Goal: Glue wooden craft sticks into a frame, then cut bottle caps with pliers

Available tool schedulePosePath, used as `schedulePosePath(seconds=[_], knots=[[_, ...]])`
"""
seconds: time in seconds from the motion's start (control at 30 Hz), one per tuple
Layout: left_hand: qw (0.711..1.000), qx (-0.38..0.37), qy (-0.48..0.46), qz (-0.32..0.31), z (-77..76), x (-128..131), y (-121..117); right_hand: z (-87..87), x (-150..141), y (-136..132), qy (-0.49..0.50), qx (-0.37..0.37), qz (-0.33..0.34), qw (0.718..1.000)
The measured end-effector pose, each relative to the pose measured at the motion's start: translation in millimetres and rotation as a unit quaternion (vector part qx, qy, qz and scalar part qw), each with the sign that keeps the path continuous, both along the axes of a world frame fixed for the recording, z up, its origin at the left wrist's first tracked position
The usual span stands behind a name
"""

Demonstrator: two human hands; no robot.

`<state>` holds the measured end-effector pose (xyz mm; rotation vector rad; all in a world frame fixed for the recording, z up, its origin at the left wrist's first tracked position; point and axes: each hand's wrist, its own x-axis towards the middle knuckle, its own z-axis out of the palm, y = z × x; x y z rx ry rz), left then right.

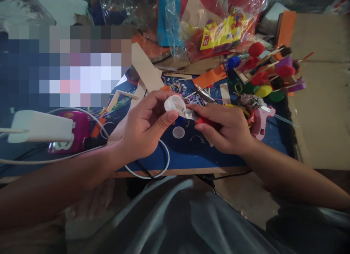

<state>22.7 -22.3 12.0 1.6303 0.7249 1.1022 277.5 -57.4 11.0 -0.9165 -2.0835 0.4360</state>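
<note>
My left hand [146, 124] is closed around a white plastic bottle cap [175, 104], its open side turned toward me and the thumb on its rim. My right hand [225, 126] grips a utility knife [203, 122] by its red handle. The knife's short metal blade reaches the right edge of the cap, and my right fingertips are close beside it. Below them, a second white cap [178, 132] lies on the blue table [191, 159]. Partly hidden under my hands is a blue cap [179, 119].
A pink glue gun [261, 120] lies to the right, near a cluster of colored caps and sticks [262, 71]. A white charger [41, 126] sits in a magenta socket box [82, 126] at left, with a looping white cable [168, 159]. Plastic-wrapped materials [224, 31] stand behind.
</note>
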Motion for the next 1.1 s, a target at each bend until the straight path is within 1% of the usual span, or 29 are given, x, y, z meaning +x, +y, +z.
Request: schedulePosePath(seconds=[0.2, 0.43, 0.57, 0.63, 0.77, 0.87, 1.0, 1.1], knots=[[0.999, 0.024, -0.007, -0.02, 2.3, 0.0, -1.7, -2.7, 0.4, 1.1, 0.009, 0.001, -0.001, 1.0], [0.999, 0.011, 0.024, -0.039, 8.5, -1.0, -1.2, -7.4, 2.8, 3.3, 0.002, 0.017, -0.007, 1.0], [0.998, 0.025, 0.031, -0.041, 3.5, -1.4, -1.9, -8.8, 2.5, 3.9, 0.008, 0.018, -0.01, 1.0], [0.999, 0.026, 0.025, -0.029, -2.2, -0.8, -2.7, -8.9, 2.0, 4.0, 0.014, 0.015, -0.012, 1.0], [0.999, 0.048, 0.005, 0.023, -9.9, 0.8, -2.1, -6.9, 0.2, 3.0, 0.019, 0.013, -0.012, 1.0], [0.997, 0.066, 0.016, 0.042, -8.2, 1.3, -0.9, -4.1, -1.7, 1.0, 0.016, 0.008, -0.011, 1.0], [0.997, 0.049, 0.0, 0.055, -2.9, 2.5, -2.6, -2.3, -2.2, -1.1, 0.005, 0.006, -0.019, 1.0], [0.997, 0.038, 0.003, 0.065, -2.0, 3.5, -4.6, -3.0, -1.0, -1.4, -0.01, 0.002, -0.032, 0.999]])
